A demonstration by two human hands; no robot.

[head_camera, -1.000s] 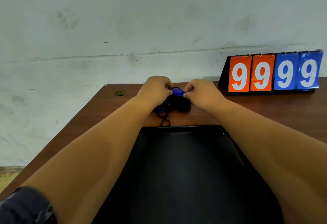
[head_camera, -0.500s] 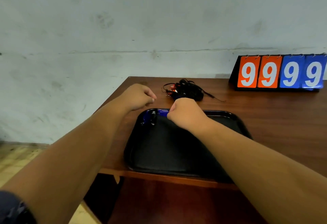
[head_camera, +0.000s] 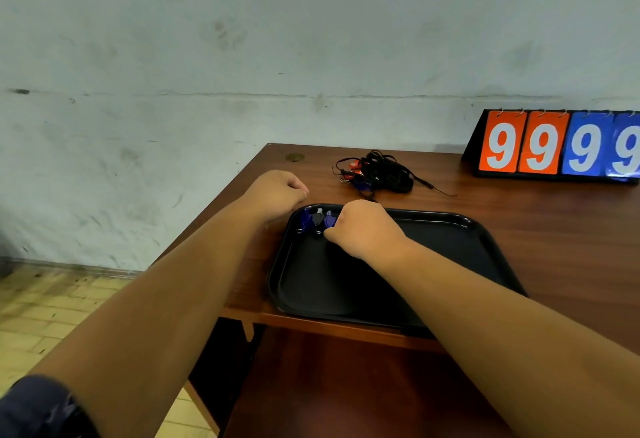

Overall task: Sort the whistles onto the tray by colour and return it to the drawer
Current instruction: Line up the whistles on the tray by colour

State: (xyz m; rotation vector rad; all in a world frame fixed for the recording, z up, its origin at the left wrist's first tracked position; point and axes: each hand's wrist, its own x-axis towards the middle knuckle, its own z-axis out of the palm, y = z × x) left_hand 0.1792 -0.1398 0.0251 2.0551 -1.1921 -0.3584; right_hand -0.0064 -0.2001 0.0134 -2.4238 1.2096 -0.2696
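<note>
A black tray (head_camera: 450,219) lies on the brown table (head_camera: 554,237), near its front edge. Two blue whistles (head_camera: 306,219) lie in the tray's far left corner. Beside them my right hand (head_camera: 360,230) grips a third blue whistle (head_camera: 329,221), low over the same corner. My left hand (head_camera: 277,195) hovers just left of the tray with its fingers curled and nothing in it. Behind the tray sits a tangled pile of whistles (head_camera: 377,171) on black lanyards, with red and blue pieces showing.
A flip scoreboard (head_camera: 554,143) reading 9999 stands at the back right against the wall. A small brass disc (head_camera: 293,157) is set in the table's far left corner. The table's left edge drops to a tiled floor (head_camera: 52,316).
Both hands came back from the pile. The right hand brought a blue whistle to the tray's far left corner, where it has settled lower. The view has pulled back and to the left.
</note>
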